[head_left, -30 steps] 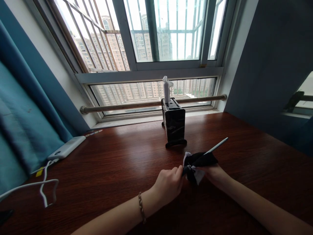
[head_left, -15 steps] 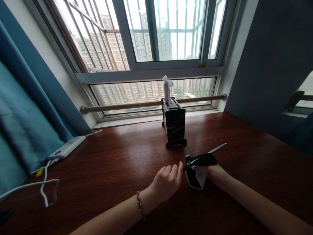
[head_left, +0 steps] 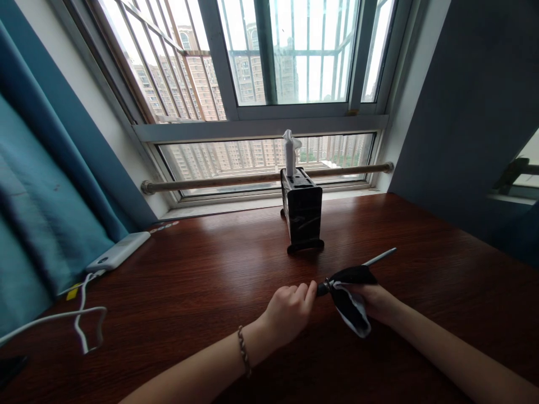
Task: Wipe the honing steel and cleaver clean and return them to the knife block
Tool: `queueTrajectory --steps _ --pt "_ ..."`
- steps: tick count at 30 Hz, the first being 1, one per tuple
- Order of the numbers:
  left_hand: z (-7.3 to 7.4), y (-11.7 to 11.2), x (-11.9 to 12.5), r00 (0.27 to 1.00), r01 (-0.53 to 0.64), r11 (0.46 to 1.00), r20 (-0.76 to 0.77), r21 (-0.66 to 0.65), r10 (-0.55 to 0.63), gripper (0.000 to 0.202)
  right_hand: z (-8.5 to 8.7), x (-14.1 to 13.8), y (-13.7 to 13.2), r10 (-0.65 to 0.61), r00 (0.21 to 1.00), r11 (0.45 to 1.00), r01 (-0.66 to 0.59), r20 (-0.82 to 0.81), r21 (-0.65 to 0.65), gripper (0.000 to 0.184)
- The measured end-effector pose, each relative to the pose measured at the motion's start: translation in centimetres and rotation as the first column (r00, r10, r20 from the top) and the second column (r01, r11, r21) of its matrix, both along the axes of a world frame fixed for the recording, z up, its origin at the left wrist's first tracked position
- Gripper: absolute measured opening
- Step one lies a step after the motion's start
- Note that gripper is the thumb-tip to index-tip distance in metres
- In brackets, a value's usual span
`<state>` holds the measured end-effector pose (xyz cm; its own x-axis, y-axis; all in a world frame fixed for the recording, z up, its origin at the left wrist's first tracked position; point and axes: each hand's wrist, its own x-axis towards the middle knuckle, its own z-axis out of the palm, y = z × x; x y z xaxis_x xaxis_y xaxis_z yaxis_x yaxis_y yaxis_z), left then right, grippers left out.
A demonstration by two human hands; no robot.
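The tissue box (head_left: 306, 216) is coloured black, marked with faint grey streaks, and topped by a white tissue (head_left: 290, 154). Beneath it, the tabletop (head_left: 210, 258) is patterned with reddish-brown wood grain. In front of the box, a black cloth (head_left: 352, 275) is edged in white; a pale rod (head_left: 381, 256) and a black handle (head_left: 322, 289) are also seen. Left of the box, a blue curtain (head_left: 42, 196), a white device (head_left: 120, 252), white cable (head_left: 80, 325) and yellow tag (head_left: 72, 292) are shown. Behind the box, grey is borne by the window frame (head_left: 261, 130).

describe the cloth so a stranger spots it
Below the window, over the reddish-brown desk, find the right hand. The cloth it holds is black and white, a thin pale rod jutting beyond, and its flap hangs limp, unlike the stiff black tissue box.
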<state>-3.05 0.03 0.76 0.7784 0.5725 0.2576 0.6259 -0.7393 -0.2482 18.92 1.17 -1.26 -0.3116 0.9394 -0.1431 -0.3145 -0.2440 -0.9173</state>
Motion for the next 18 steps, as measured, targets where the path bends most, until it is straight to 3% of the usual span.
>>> queueTrajectory --steps 3,6,8,10,12,13,16,18 --pt "-0.3 -0.2 0.1 0.999 0.003 0.998 0.038 -0.058 0.000 0.038 0.1 -0.3 -0.1 -0.001 0.999 0.998 -0.002 -0.046 -0.065 0.024" --pt "-0.3 -0.3 0.3 0.983 -0.013 0.977 0.175 -0.212 0.051 0.026 0.4 -0.4 -0.2 0.010 1.000 0.999 -0.011 -0.026 -0.051 0.024" --pt "0.0 -0.3 0.4 0.942 0.011 0.928 0.316 -0.373 0.116 0.018 0.7 -0.4 -0.3 0.038 0.999 0.998 -0.038 -0.005 -0.048 0.022" --pt "0.4 -0.3 0.5 0.869 0.094 0.836 0.454 -0.541 0.196 0.015 0.9 -0.1 -0.4 0.059 0.998 0.998 -0.058 0.029 -0.038 0.024" --pt "0.7 -0.2 0.6 0.779 0.218 0.695 0.551 -0.685 0.299 0.018 0.9 0.4 -0.5 0.064 0.996 0.998 -0.064 0.065 -0.013 0.028" --pt "0.7 -0.1 0.6 0.739 0.278 0.599 0.565 -0.751 0.366 0.021 0.7 0.6 -0.5 0.069 0.994 0.998 -0.070 0.085 0.002 0.030" --pt "0.6 0.3 0.8 0.659 0.443 0.228 0.487 -0.867 0.574 0.028 -0.1 1.2 -0.3 0.085 0.972 0.994 -0.099 0.217 0.052 0.033" --pt "0.5 0.5 0.9 0.613 0.544 0.035 0.425 -0.838 0.666 0.030 -0.7 1.1 0.0 0.068 0.948 0.988 -0.108 0.311 0.112 0.032"
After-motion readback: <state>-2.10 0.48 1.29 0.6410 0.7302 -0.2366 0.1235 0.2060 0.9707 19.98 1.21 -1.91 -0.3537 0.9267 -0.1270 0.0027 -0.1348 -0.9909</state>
